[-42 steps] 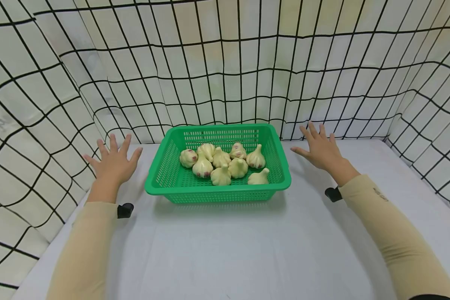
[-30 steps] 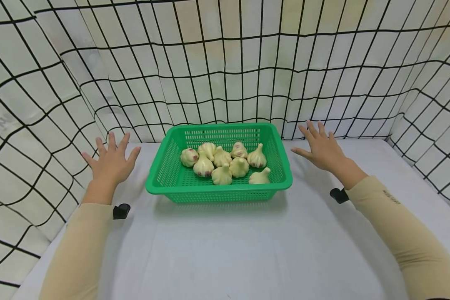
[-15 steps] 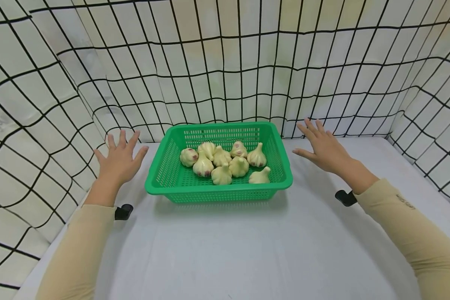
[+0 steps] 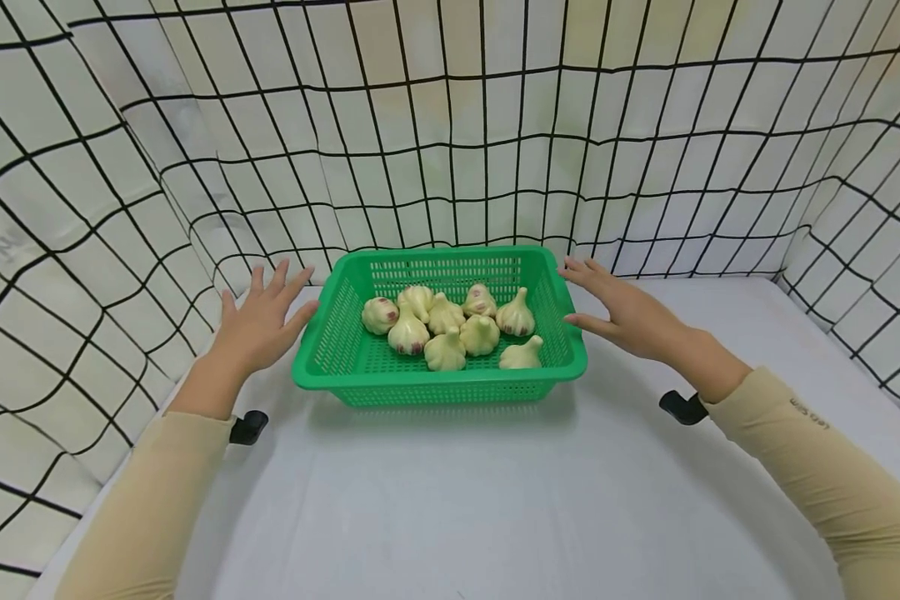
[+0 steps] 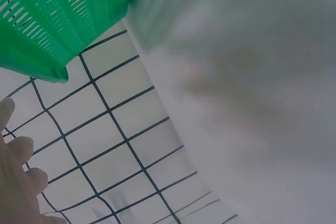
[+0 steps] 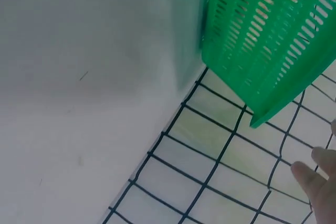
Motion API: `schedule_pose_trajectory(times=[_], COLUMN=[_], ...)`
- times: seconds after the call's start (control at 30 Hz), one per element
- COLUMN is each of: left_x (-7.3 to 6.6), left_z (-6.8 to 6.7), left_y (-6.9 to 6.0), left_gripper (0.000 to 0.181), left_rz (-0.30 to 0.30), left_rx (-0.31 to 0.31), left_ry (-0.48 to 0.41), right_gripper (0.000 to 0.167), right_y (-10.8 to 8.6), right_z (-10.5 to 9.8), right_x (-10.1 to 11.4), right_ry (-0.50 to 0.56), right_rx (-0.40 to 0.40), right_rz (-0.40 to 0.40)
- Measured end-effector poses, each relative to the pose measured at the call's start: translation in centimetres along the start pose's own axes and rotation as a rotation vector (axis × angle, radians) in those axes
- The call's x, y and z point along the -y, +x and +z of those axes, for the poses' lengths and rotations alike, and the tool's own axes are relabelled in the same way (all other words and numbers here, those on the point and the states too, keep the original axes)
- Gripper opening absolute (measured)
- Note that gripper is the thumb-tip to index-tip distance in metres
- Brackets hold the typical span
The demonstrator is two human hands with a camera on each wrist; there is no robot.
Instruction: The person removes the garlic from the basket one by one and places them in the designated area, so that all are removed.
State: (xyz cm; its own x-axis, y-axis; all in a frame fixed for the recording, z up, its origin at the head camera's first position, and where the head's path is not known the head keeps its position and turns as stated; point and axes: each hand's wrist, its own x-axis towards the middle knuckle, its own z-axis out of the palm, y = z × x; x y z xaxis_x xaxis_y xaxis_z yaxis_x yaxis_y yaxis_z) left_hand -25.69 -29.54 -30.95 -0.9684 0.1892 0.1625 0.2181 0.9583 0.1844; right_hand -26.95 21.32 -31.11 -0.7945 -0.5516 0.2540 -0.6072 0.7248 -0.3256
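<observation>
A green plastic basket [image 4: 438, 377] with several garlic bulbs [image 4: 444, 316] in it stands on the white table. My left hand [image 4: 258, 325], fingers spread, is beside the basket's left rim. At the right rim, my right hand [image 4: 630, 315] has its fingers extended, fingertips at or over the edge; whether they touch it I cannot tell. Both hands hold nothing. The left wrist view shows the basket's side [image 5: 79, 14] above the left fingers [image 5: 23, 156]; in the right wrist view the basket [image 6: 262, 40] is up and left of the right fingers [image 6: 310, 174].
Black netting [image 4: 450, 150] over pale sheeting rises behind the basket and along both sides. The white table surface [image 4: 450, 500] spreads in front of the basket. A small black device is at each wrist, the left one [image 4: 249, 427] and the right one [image 4: 682, 407].
Both hands have moved inward toward the basket, the left to the right and the right to the left. The basket and the garlic have stayed in place.
</observation>
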Motion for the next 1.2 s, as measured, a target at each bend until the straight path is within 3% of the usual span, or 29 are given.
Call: schedule_pose_trajectory(times=[0.3,0.47,0.73,1.03,1.2], left_x=[-0.4,-0.2,0.4,0.7,0.8], left_z=[-0.4,-0.1,0.5,0.5,0.6], left_y=[-0.2,-0.2,-0.3,-0.4,-0.5], left_gripper=[0.072,0.073,0.073,0.073,0.072], left_rz=[0.048,0.065,0.067,0.076,0.100], left_rx=[0.053,0.075,0.088,0.112,0.125], left_ry=[-0.003,0.004,-0.013,-0.029,-0.050], right_gripper=[0.062,0.058,0.055,0.054,0.049], right_y=[0.3,0.9,2.3,3.6,4.4], right_z=[0.6,1.0,1.5,2.0,2.1], right_x=[1.3,1.9,3.3,4.0,4.3], right_ry=[0.125,0.132,0.105,0.099,0.079], right_rx=[0.051,0.087,0.221,0.263,0.354], right_rz=[-0.103,-0.132,-0.130,-0.183,-0.164])
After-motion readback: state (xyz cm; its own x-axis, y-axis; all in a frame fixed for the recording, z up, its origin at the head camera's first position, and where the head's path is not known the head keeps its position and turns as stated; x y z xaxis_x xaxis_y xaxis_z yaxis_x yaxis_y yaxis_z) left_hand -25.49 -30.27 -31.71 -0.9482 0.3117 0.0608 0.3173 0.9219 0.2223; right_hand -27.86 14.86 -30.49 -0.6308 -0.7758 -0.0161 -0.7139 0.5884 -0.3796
